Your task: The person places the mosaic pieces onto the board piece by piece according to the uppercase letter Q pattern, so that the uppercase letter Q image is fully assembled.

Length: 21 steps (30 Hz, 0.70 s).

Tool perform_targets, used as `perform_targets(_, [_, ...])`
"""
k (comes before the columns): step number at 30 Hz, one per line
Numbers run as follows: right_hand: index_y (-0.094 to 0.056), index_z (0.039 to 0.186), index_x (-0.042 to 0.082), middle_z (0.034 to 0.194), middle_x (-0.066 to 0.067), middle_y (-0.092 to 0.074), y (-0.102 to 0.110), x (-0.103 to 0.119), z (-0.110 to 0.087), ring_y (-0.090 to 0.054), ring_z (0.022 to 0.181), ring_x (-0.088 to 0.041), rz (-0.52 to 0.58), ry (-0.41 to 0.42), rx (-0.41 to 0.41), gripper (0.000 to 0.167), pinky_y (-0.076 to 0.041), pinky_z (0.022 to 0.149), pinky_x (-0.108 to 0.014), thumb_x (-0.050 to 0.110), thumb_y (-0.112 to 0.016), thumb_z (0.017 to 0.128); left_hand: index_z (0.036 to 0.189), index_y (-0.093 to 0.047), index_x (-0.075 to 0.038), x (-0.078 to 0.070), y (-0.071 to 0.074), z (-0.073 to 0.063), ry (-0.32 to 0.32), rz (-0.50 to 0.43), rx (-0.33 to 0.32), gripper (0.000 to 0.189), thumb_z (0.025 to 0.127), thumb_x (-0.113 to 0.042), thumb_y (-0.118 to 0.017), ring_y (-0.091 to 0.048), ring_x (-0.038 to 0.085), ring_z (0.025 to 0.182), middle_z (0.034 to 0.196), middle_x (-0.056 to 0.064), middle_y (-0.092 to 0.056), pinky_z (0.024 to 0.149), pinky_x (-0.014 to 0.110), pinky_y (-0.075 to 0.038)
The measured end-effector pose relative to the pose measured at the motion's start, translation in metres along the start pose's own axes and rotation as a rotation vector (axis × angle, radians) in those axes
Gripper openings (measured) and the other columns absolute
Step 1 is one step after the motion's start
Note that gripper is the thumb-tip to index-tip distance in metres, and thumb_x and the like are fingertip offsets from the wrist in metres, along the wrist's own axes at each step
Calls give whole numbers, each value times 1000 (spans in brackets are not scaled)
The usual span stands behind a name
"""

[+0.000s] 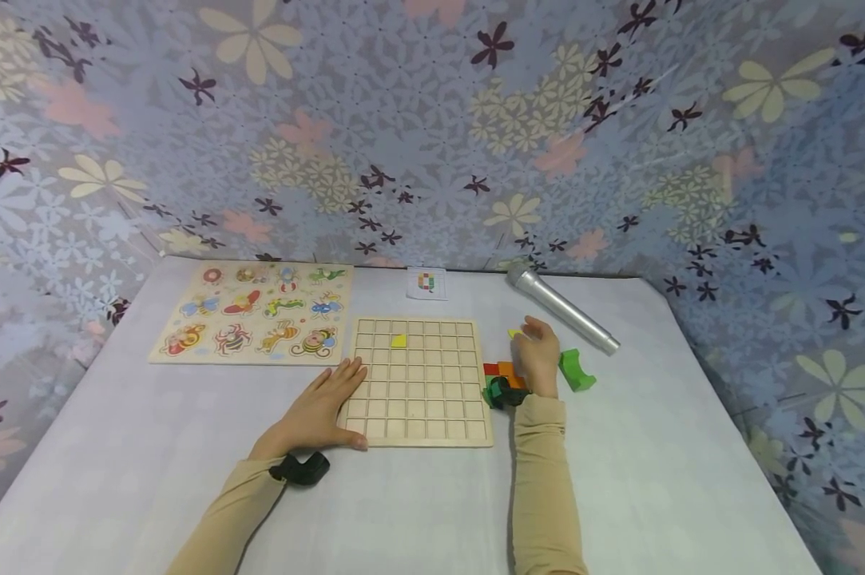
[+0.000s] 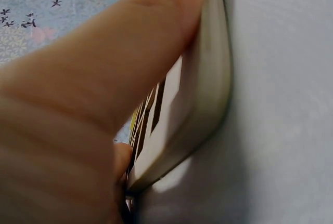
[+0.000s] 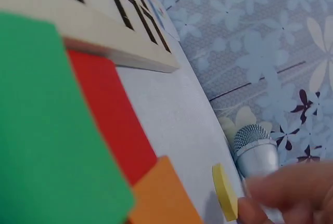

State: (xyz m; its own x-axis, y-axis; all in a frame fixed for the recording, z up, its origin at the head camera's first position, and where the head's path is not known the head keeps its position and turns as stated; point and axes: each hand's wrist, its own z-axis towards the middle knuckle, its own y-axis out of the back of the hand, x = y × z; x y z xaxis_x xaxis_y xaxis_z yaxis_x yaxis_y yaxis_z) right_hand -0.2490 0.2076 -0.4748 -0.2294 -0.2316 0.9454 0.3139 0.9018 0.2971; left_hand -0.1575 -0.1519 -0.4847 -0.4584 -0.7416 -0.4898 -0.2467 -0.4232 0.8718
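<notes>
My left hand rests with straight fingers on the left edge of a wooden grid board, its thumb at the near corner. One yellow piece sits in a cell near the board's top. To the right of the board, my right hand pinches another yellow piece at its edge, with the fingers partly cut off in the right wrist view. Below that hand lie a red piece, an orange piece and a green piece, partly hidden by the wrist in the head view.
A curved green block lies right of my right hand. Behind it is a silver microphone. A small pattern card lies beyond the grid board. At the back left, an insect puzzle board lies flat on the white-covered table.
</notes>
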Motion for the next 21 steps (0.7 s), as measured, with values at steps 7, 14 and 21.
perform_targets(7, [-54,136,6,125,-19,-61,-3,-3,0,-56,89,-22,-114,37,-14,52,-47,62,-24,0,-61,85,151,-27,0,0,1,-1,-7,6,4,115,67,-55,-80,-16,37,150,161,18,-19,121,56,-14])
perform_targets(14, [-57,133,9,127,-17,-63,-7,-2,5,-54,115,-33,-325,95,29,46,-44,96,-43,7,-64,88,152,-26,-1,-1,2,0,4,8,14,115,66,-56,-80,-16,37,150,161,17,-19,121,56,-14])
perform_targets(21, [-61,129,9,124,-16,-64,-5,4,7,-58,101,-29,-504,157,152,38,-45,78,-33,9,-56,92,152,-27,-1,0,3,0,14,-10,13,115,66,-55,-81,-16,37,150,161,17,-19,121,55,-13])
